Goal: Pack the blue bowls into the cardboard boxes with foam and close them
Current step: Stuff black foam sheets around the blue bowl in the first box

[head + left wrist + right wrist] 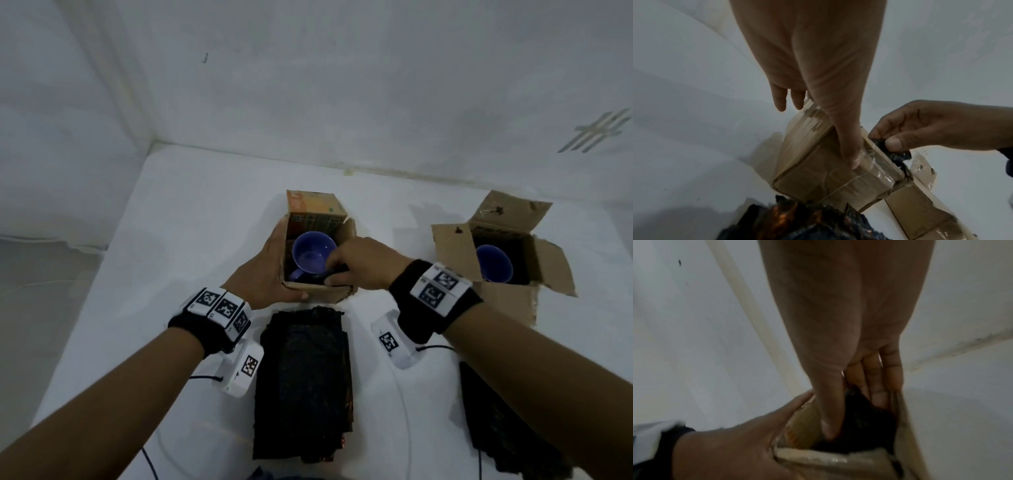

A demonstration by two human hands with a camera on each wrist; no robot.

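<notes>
An open cardboard box stands mid-table with a blue bowl lying tilted inside. My left hand grips its near left corner, thumb across the front face and fingers along the left side. My right hand reaches into the box's near right part and pinches a piece of black foam at the rim, between thumb and fingers. The foam fills the dark space beside the bowl. A second box to the right, flaps open, holds another blue bowl.
A stack of black foam sheets lies just in front of the middle box. More black foam lies at the lower right. White walls close the table at the back and left. Thin cables trail near the front edge.
</notes>
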